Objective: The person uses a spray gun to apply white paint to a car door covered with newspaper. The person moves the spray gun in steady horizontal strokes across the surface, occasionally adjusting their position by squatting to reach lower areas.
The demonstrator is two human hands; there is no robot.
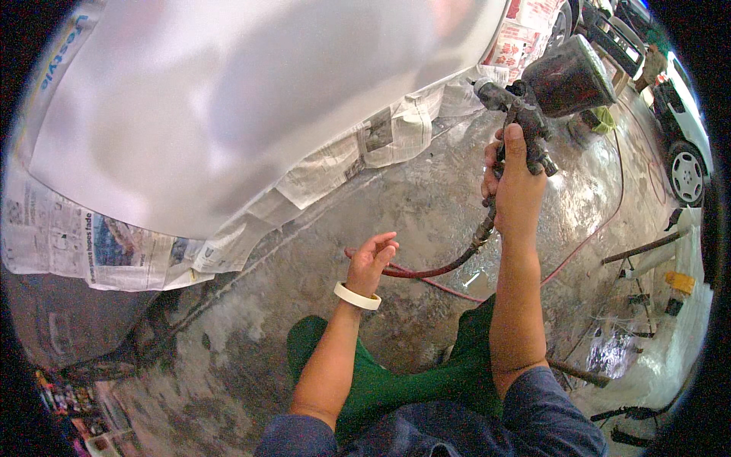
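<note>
Silver-grey painted car body panel (228, 99), edged with taped newspaper masking (365, 145), lies up and to the left of the dark metal spray gun with its round cup (544, 91). Right hand (516, 190) is clenched around the gun's grip, nozzle pointing left toward the panel's lower edge; a red air hose (442, 268) trails from the handle. Left hand (371, 263), released and empty, wearing a cream bangle (356, 297), hovers lower, nearer the hose than the panel.

A glossy silver-grey car body panel (228, 99) is edged with black-and-white printed newspaper masking (365, 145). The dark, paint-stained metal spray gun (533, 99) trails a dull red rubber hose (434, 268). A cream wristband (356, 296) sits above green trousers (396, 388).
</note>
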